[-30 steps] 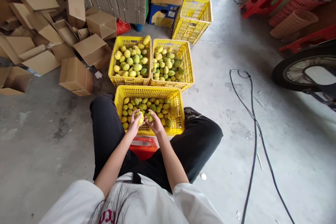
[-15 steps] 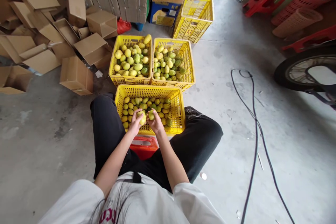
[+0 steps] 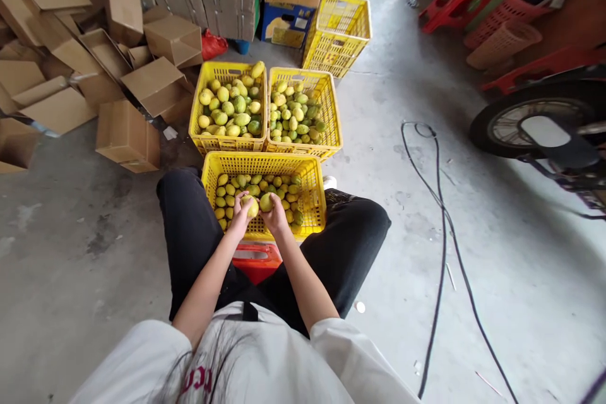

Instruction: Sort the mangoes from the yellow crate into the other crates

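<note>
Two round fruits, a yellow fruit (image 3: 250,206) in the left hand (image 3: 241,218) and a yellow-green fruit (image 3: 266,202) in the right hand (image 3: 277,219), sit side by side above the near edge of the yellow crate (image 3: 315,202)

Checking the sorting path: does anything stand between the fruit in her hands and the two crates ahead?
Nothing visible. Left hand and right hand each hold a fruit over the near crate; the two far crates lie just beyond, tops open.
</note>
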A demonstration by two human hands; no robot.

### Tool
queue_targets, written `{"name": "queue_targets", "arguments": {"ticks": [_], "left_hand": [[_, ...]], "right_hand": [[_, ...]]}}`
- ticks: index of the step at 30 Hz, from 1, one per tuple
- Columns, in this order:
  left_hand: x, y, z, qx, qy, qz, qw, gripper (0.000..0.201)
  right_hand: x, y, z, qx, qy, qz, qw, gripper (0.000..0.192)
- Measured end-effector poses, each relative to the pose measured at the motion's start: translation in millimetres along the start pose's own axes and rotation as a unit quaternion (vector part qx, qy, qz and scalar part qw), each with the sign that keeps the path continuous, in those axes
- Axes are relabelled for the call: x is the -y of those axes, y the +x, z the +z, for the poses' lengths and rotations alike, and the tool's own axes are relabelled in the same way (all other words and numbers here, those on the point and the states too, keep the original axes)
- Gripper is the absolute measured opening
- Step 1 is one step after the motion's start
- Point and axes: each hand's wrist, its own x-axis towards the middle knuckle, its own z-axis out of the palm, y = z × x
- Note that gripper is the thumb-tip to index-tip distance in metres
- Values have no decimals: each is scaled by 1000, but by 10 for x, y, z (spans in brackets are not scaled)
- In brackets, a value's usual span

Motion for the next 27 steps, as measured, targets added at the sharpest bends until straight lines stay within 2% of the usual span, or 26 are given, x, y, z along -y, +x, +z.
{"name": "queue_targets", "arguments": {"ticks": [3,5,9,14,17,22,24,27], "left_hand": [[-30,-2,24,4,6,3,1000,39],[-34,-17,21,1,17,18,1000,41],[-45,-62,-1,1,48,40,998,45],[-114,-112,0,14,48,29,998,44],[-106,-142,-12,15,51,19,998,47],[-39,-159,-51,15,52,-24,998,47],[-66,-133,-49,6,23,-60,998,45],[-175,-78,-44,14,-24,-93,995,37]], "right_hand": [[12,5,-6,-34,-3,-8,999,45],[10,7,-5,-27,-19,-13,999,48],[-11,5,2,-32,-22,-16,999,45],[-20,-44,-25,-18,-24,-21,999,38],[-8,-107,-141,-23,-27,-16,999,39],[74,-144,-362,-93,2,11,996,33],[141,-121,-359,-88,22,30,995,26],[261,-90,-252,-36,62,70,995,18]]}}
